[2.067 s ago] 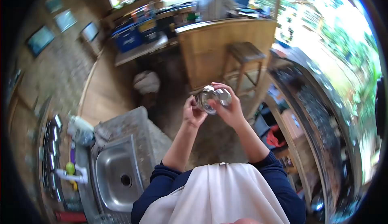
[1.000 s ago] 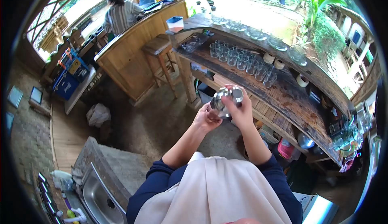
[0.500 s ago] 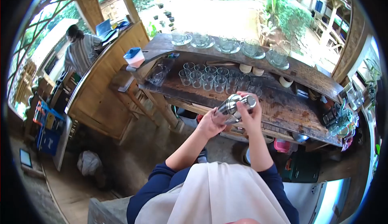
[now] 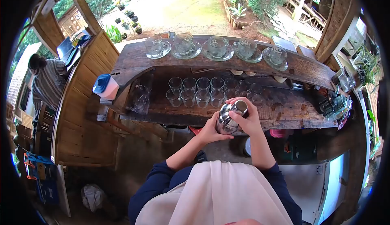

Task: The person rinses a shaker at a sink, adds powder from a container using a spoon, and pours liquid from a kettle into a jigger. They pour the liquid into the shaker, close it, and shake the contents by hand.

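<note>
A shiny metal cocktail shaker [image 4: 228,120] is held between both hands in front of the wooden counter's near edge. My left hand [image 4: 210,130] wraps round the shaker's lower body from the left. Around its upper part, near the cap, my right hand [image 4: 248,119] is closed, with the thumb on the shoulder of the metal top. The shaker leans with its cap toward the upper right. Just beyond it, clear drinking glasses [image 4: 202,96] stand in rows on the counter's lower level [image 4: 284,107].
Several glass cups on saucers [image 4: 218,48] line the raised shelf [image 4: 134,58]. A blue-lidded container [image 4: 106,87] stands at its left end. Glassware [image 4: 335,103] is at the right. Another person [image 4: 46,78] in a striped top is at the left.
The view has shifted, so the counter and cups appear larger and more to the left. The shaker is now more upright, still in both hands.
</note>
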`<state>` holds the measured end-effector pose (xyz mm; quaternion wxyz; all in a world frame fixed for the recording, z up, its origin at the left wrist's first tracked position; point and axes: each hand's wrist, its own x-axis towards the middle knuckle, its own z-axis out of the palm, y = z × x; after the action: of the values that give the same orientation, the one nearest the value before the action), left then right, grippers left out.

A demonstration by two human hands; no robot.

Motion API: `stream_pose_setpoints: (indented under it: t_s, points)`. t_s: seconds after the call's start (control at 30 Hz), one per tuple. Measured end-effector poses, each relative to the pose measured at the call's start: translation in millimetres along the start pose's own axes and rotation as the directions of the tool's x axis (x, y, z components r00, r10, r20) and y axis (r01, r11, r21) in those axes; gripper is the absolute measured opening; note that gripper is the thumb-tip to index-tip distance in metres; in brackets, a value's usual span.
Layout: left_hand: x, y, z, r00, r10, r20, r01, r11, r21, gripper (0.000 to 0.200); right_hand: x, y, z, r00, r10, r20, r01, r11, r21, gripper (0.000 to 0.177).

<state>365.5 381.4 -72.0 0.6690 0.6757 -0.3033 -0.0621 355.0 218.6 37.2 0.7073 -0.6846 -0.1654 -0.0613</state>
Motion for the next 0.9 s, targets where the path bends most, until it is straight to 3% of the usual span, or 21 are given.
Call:
stream_pose_setpoints:
  t_s: [0.17, 0.23, 0.4, 0.6, 0.67, 0.9]
  points:
    - [12.7, -21.7, -4.4, 0.998, -0.019, -0.062, 0.01, 0.99, -0.138, 0.091, 11.7, 12.1, 6.7, 1.0, -0.02, 0.013, 0.021, 0.995, -0.094, 0.025]
    - [16.4, -28.0, -9.8, 1.0, 0.004, -0.03, -0.006, 0.997, -0.071, 0.09, 15.6, 19.7, 7.2, 0.996, 0.072, -0.049, -0.076, 0.994, -0.074, 0.027]
    - [19.8, -36.7, -9.9, 0.997, 0.006, -0.073, -0.008, 1.0, -0.025, 0.087, 22.7, 26.5, 12.1, 0.998, 0.051, -0.04, -0.055, 0.991, -0.123, 0.027]
    - [20.7, -44.5, 3.1, 0.993, -0.039, -0.115, 0.025, 0.992, -0.121, 0.091, 26.3, 35.5, 4.2, 1.0, -0.017, -0.003, 0.016, 0.98, -0.197, 0.033]
    - [22.1, -43.5, 6.8, 0.992, -0.046, -0.118, 0.036, 0.996, -0.079, 0.085, 26.0, 31.8, 1.0, 0.998, 0.059, -0.001, -0.058, 0.983, -0.175, 0.028]
    - [27.9, -42.1, 22.6, 0.979, 0.037, -0.199, -0.044, 0.999, -0.03, 0.087, 25.6, 36.3, -13.3, 0.997, 0.074, 0.023, -0.069, 0.985, -0.156, 0.025]
